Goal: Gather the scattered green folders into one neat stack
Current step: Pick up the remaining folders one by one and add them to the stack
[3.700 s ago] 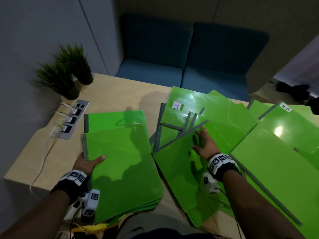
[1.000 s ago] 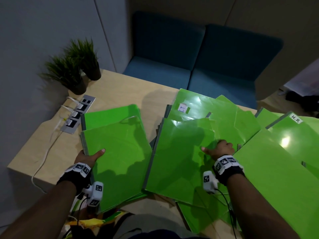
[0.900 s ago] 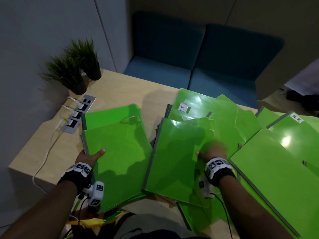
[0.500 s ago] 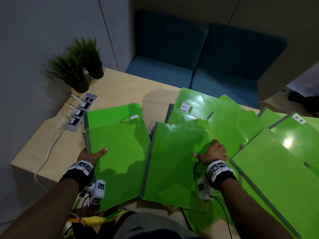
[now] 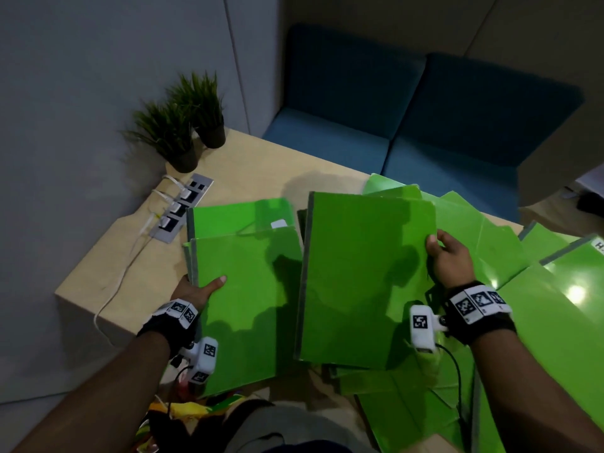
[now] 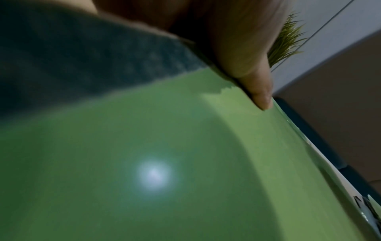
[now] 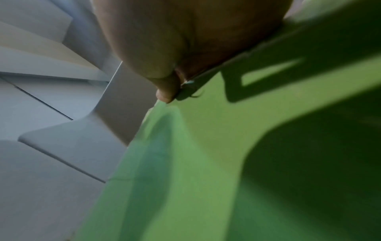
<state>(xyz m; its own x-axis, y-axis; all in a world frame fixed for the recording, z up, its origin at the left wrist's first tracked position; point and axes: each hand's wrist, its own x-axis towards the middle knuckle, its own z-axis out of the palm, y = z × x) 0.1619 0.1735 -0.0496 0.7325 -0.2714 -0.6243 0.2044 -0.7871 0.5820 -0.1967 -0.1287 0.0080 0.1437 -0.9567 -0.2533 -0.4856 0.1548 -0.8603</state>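
Note:
A stack of green folders (image 5: 248, 289) lies at the left of the wooden table (image 5: 261, 171). My left hand (image 5: 196, 289) grips the stack's left edge, thumb on top; the left wrist view shows that thumb (image 6: 255, 88) on the green cover (image 6: 185, 163). My right hand (image 5: 447, 256) pinches the right edge of one green folder (image 5: 362, 276) and holds it raised over the table's middle, its grey spine toward the stack. The right wrist view shows the held folder (image 7: 206, 163) under the thumb (image 7: 167, 91). Several loose green folders (image 5: 474, 233) are spread to the right.
Two potted grass plants (image 5: 183, 125) stand at the table's far left corner. A grey socket panel (image 5: 183, 204) with white cables (image 5: 130, 259) sits left of the stack. A blue sofa (image 5: 392, 125) lies beyond the table. A folder with a white label (image 5: 599, 246) is at the right edge.
My right hand has lifted the single folder off the scattered pile and carried it left toward the stack. The left hand has kept its hold on the stack.

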